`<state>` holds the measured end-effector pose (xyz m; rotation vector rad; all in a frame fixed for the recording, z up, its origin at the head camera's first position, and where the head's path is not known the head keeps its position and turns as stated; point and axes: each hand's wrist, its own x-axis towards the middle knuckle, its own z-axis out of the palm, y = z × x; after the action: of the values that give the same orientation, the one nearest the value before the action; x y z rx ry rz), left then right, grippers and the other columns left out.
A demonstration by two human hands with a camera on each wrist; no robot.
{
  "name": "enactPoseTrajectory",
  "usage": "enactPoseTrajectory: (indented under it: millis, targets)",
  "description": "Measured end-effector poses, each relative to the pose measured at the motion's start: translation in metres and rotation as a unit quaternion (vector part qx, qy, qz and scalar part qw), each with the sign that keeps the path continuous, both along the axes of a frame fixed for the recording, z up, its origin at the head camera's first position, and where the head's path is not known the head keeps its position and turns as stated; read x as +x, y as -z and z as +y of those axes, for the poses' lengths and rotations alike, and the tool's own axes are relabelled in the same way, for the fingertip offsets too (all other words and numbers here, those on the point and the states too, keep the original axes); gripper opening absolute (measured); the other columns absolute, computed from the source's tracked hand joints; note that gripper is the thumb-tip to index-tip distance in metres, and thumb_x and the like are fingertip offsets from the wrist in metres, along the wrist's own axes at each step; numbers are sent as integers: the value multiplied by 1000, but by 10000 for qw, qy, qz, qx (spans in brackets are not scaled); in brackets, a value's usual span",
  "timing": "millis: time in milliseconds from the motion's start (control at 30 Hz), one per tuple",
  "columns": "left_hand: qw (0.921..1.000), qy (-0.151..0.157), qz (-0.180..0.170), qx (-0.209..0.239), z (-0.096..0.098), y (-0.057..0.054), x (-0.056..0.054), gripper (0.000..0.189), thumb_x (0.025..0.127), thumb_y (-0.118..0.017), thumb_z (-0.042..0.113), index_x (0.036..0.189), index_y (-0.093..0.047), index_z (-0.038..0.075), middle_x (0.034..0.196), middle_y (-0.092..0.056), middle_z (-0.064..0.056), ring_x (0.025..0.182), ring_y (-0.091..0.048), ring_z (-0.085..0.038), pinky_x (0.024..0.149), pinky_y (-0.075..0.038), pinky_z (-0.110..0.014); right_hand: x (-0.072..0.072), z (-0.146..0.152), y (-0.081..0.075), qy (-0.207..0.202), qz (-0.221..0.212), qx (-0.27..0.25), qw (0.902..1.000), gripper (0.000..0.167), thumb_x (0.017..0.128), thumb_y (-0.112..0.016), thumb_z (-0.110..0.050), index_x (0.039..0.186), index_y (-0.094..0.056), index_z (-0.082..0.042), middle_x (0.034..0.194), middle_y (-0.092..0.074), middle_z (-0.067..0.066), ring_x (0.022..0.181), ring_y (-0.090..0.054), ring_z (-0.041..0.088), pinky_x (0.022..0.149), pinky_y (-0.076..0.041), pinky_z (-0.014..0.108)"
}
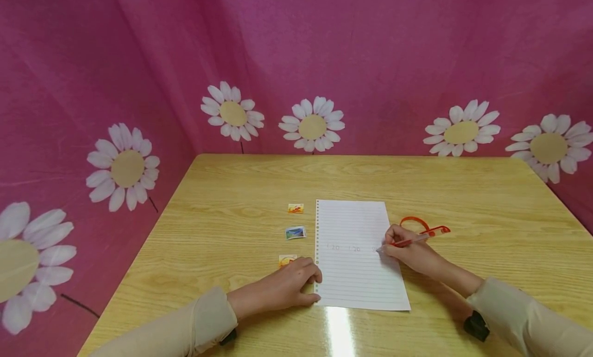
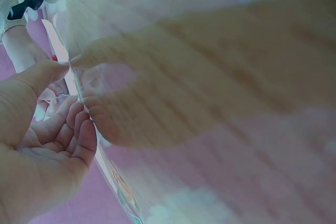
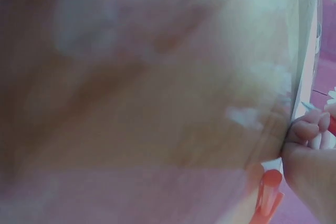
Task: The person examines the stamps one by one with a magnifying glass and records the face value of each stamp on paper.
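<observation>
A sheet of lined, hole-punched paper (image 1: 352, 285) lies on the wooden table, with a row of faint handwritten figures (image 1: 343, 248) across its middle. My right hand (image 1: 414, 254) rests on the sheet's right side and grips a pen (image 1: 423, 236) with a red and clear barrel. The pen's tip is at the right end of the written row. At the sheet's left edge, my left hand (image 1: 289, 285) rests with bent, relaxed fingers, thumb and fingertips by the holes. Beside it is a small yellow stamp-like picture (image 1: 286, 259), partly covered by that hand.
Two more stamp-like pictures, a blue-green one (image 1: 295, 233) and a yellow one (image 1: 295, 208), lie in a column left of the paper. Behind the right hand is a red ring-shaped thing (image 1: 415, 219). A magenta curtain (image 1: 370, 53) with white flowers borders the table's back and left.
</observation>
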<state>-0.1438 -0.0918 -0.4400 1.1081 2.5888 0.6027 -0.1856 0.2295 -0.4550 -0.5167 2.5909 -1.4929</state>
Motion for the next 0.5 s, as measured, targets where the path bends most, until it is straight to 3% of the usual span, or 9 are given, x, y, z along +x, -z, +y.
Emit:
enactPoseTrajectory:
  millis: [167,500]
  targets:
    - [10000,30,41,33,0,-1,0,23,90,-71,26,105,-61,11,96,-53,4,87,-41,-5,78,-40,-15,0,-1,1,46,204,22,9998,17,86,-67,-2,86,-50,-1,70,-42,-8,60,-37,-1,51,-31,19]
    - [10000,14,7,-49,0,-2,1,24,91,-70,28,106,-61,13,99,-54,5,87,-39,-3,77,-38,-14,2,-2,1,210,25,-64,9998,16,86,-64,-2,87,-48,0,69,-40,-8,59,-37,0,51,-31,19]
